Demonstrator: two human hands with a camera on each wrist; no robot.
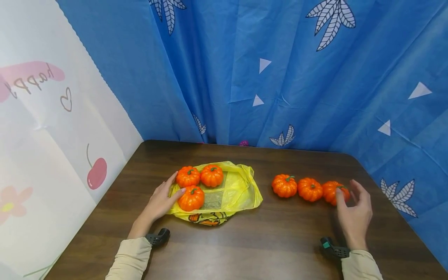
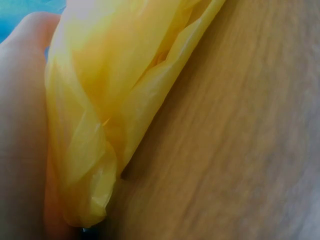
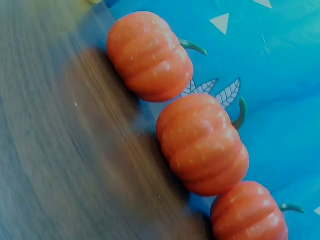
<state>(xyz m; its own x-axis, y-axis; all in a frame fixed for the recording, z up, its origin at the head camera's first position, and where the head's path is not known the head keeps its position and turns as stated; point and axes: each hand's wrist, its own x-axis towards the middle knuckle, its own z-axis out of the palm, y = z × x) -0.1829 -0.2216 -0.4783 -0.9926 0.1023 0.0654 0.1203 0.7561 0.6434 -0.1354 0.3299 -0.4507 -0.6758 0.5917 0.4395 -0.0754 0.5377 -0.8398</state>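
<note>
A yellow plastic bag (image 1: pixel 241 190) lies spread on the table, with three small orange pumpkins on its left part: one at the back left (image 1: pixel 188 176), one at the back right (image 1: pixel 211 176) and one in front (image 1: pixel 191 198). My left hand (image 1: pixel 161 200) rests at the bag's left edge, thumb and fingers spread beside the left pumpkins. The left wrist view shows crumpled yellow plastic (image 2: pixel 110 100) against the hand. To the right, three more pumpkins stand in a row: left (image 1: pixel 284 185), middle (image 1: pixel 310 189) and right (image 1: pixel 332 192). My right hand (image 1: pixel 355 212) is at the right one, thumb before it, fingers loosely bent.
The brown wooden table (image 1: pixel 266 241) runs back to a blue curtain (image 1: pixel 245 77). A white printed sheet (image 1: pixel 52 136) hangs along the left side. Each wrist wears a black strap device, the left one (image 1: pixel 159 237) and the right one (image 1: pixel 334 249).
</note>
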